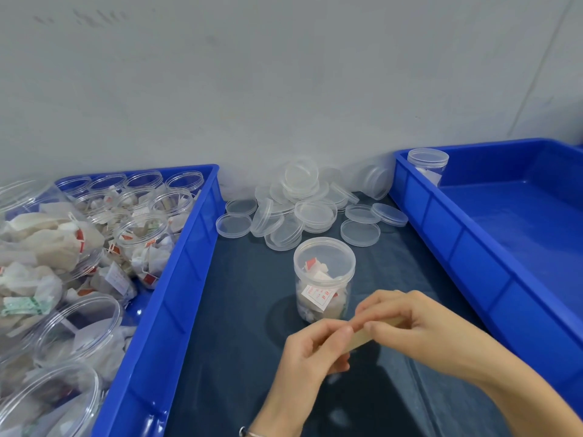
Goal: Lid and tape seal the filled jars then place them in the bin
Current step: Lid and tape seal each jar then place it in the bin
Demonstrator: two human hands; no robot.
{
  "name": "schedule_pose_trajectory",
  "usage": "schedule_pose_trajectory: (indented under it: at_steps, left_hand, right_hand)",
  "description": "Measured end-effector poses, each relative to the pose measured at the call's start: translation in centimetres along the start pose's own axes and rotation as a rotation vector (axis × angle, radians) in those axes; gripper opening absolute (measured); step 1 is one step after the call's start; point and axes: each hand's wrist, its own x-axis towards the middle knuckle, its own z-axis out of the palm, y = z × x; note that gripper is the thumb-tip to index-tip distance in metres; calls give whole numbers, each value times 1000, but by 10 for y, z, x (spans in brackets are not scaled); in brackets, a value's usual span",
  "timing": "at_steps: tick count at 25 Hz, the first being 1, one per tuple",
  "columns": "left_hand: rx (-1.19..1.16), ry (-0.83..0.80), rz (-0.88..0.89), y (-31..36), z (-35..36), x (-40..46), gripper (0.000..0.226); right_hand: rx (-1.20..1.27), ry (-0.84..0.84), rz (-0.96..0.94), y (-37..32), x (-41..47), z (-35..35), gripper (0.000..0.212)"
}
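We pinched a strip of tape (362, 337) between our left hand (310, 351) and right hand (407, 323), just before the lidded jar (323, 279) on the tabletop (239, 310).

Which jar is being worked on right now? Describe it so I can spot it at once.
Find the dark mat between the two blue bins. The jar stands alone on it, just in front of the pile of loose lids and just beyond the hands, which hold a strip of tape. Unlike the open jars in the left bin, it is lidded.
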Motion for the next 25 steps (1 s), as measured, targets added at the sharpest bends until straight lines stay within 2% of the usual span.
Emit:
schedule_pose_trajectory:
  at_steps: [4,8,15,20,25]
  left_hand:
    - [47,-9,10,1,1,1,42]
    - [-7,-74,-33,2,-3,0,41]
    - [-11,27,-44,2,0,-1,32]
    - [-40,62,-64,3,4,-1,31]
    - [-11,69,-64,3,-2,-1,44]
  right_hand:
    - [-11,-20,-19,-3,-1,0,28]
    - [-57,30,-3,-1,-2,5,17]
    - [-30,-84,-33,-7,-2,-6,39]
    - [-48,-107,-37,-6,-1,-6,37]
    - [-164,23,-10,-4,-2,-8,44]
